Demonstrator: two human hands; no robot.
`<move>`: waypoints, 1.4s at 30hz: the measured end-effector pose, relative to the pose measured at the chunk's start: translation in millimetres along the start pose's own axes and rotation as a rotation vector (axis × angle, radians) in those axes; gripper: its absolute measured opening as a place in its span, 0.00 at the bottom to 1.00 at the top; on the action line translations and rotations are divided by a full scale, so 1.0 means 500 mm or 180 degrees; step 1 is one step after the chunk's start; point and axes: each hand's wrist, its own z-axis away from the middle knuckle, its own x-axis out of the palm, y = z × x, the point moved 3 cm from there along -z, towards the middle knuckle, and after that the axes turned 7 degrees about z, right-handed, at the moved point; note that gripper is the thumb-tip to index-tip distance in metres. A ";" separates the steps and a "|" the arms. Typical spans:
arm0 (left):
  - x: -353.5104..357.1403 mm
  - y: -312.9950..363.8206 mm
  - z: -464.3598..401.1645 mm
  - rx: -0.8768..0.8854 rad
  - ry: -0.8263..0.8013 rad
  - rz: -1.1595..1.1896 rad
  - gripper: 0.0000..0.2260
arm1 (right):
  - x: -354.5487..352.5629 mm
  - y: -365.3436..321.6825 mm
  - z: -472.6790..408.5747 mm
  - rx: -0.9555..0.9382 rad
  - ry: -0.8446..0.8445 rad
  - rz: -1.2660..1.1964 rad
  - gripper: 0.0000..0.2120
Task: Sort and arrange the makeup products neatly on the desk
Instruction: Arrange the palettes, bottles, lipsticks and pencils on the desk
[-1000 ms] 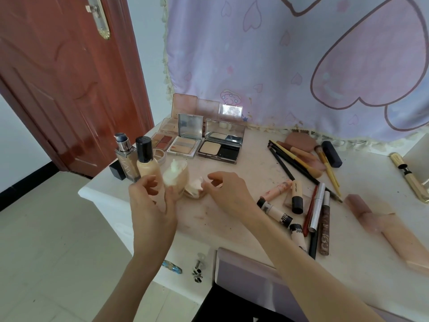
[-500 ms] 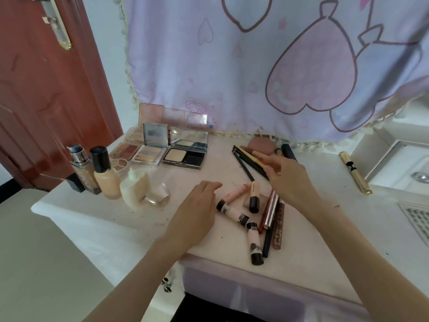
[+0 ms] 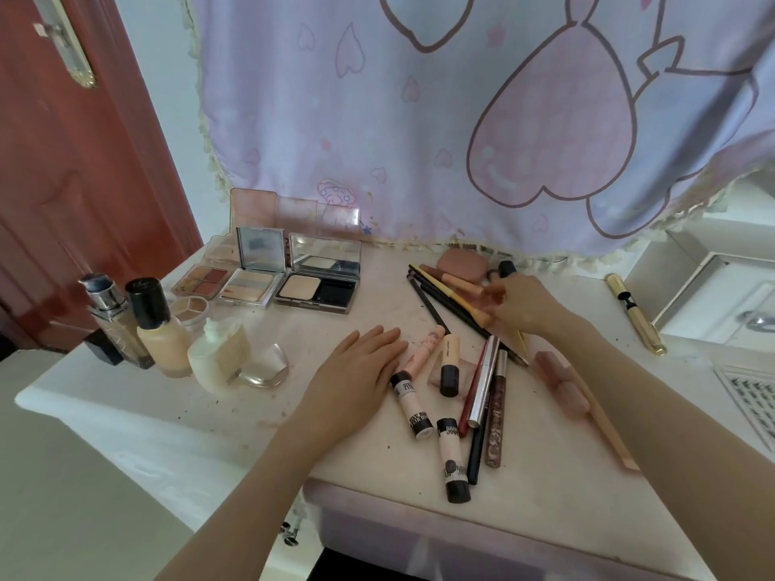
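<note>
Two hands, shifted from the bottles at frame left to the unsorted centre pile. Left hand point(image 3: 360, 366): flat, fingers straight, beside the tubes point(image 3: 413, 402). Right hand point(image 3: 522, 306): curled on the brushes and pencils point(image 3: 451, 299), grip unclear. Next group likely starting.

Lilac heart-print curtain point(image 3: 419, 119), red-brown door point(image 3: 84, 161).

Hidden, cut and blurred parts

The right hand point(image 3: 524, 306) is motion-blurred, its fingertips covering the brush handles point(image 3: 455, 297); whether it grips one is unclear. The door point(image 3: 75, 161) at far left and the sink point(image 3: 721, 295) at right run off the frame.
</note>
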 end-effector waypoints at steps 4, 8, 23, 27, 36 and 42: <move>0.000 -0.003 0.001 0.0013 0.0053 0.0038 0.18 | -0.010 -0.005 0.001 0.0083 -0.0040 -0.0553 0.17; 0.002 -0.005 0.002 0.0030 0.0116 0.0085 0.18 | -0.002 -0.005 -0.022 0.0194 -0.0087 -0.0398 0.16; 0.002 -0.006 0.004 -0.0026 0.0030 0.0056 0.18 | 0.007 -0.032 -0.045 0.0515 0.0291 0.0214 0.10; 0.001 -0.009 0.003 -0.0015 0.0035 0.0056 0.18 | -0.011 -0.007 -0.021 0.0418 0.0772 -0.0525 0.08; 0.003 -0.014 0.004 0.0017 0.0089 0.0218 0.17 | -0.034 -0.006 0.086 0.0412 0.0877 -0.3249 0.09; -0.016 -0.010 0.008 -0.0136 0.0637 0.1090 0.15 | -0.016 -0.052 0.142 0.0080 -0.0402 -0.4946 0.09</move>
